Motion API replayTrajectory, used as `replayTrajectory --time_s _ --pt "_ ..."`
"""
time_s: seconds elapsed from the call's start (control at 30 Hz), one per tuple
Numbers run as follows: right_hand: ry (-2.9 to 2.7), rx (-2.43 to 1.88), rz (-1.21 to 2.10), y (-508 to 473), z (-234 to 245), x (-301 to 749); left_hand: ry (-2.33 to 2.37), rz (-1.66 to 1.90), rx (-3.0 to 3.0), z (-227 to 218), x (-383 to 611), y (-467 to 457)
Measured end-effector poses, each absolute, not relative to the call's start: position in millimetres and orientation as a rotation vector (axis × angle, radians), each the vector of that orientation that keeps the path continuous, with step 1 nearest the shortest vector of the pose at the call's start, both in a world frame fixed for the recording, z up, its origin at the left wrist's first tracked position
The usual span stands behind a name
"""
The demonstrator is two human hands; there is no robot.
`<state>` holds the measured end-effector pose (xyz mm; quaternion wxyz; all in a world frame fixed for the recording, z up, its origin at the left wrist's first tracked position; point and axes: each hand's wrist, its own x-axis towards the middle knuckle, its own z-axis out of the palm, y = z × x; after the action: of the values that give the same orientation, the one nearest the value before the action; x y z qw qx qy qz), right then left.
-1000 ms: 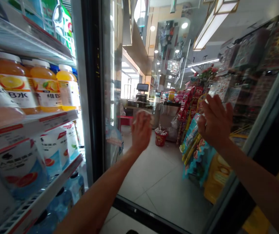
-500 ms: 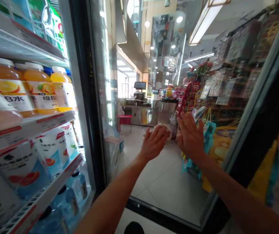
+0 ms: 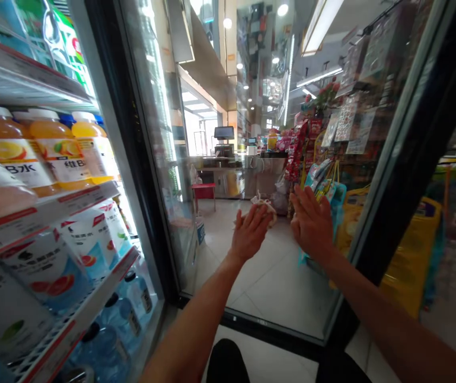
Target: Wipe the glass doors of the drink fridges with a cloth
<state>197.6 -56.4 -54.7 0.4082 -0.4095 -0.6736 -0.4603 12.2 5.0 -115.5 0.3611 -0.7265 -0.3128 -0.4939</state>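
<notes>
Cloth (image 3: 271, 215), pale and crumpled, lies under the left hand (image 3: 250, 234) against the glass door (image 3: 222, 260), its edge showing past the fingers. The left hand is flat over it, fingers straight rather than curled round it. The right hand (image 3: 313, 223) is just beside, apart from the left, fingers extended, palm toward the glass; whether it touches, I cannot tell. At left, orange drink bottles (image 3: 62, 151) stand above white pouches (image 3: 88, 234)
</notes>
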Motion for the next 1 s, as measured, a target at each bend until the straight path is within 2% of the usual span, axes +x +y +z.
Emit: replayTrajectory --time_s 0.17,0.23,0.37,0.43,0.6,0.67,0.8,0.93,1.0 --pt "-1.673 -1.053 -1.155 -57.8 -57.2 200.3 -1.381 -1.828 -1.320 -100.8 -16.7 19.1" --pt "-1.667 -1.056 -1.147 -56.1 -57.5 191.1 -1.279 -1.760 -1.418 -96.9 -6.9 17.7" --pt "-1.712 -1.042 -1.163 -51.6 -54.5 177.6 -0.736 -1.263 -1.877 -94.0 15.3 9.9" --pt "-1.718 -1.041 -1.162 -51.2 -54.0 178.7 -0.777 -1.291 -1.851 -91.4 7.8 12.1" --pt "-1.717 -1.041 -1.150 -51.0 -60.9 178.1 -1.357 -1.852 -1.380 -83.0 -14.7 19.9" --pt "-1.723 -1.036 -1.149 -49.1 -63.5 172.8 -1.255 -1.773 -1.488 -81.5 -10.0 17.6" --pt "-1.747 -1.020 -1.156 -46.0 -64.0 170.4 -0.847 -1.340 -1.867 -75.6 -19.6 18.9" --pt "-1.768 -0.995 -1.159 -46.2 -64.7 174.3 -1.334 -1.846 -1.443 -61.9 -57.0 32.3" --pt "-1.733 -1.005 -1.138 -45.9 -66.7 172.1 -1.462 -1.992 -1.257 -58.4 -60.1 33.7"
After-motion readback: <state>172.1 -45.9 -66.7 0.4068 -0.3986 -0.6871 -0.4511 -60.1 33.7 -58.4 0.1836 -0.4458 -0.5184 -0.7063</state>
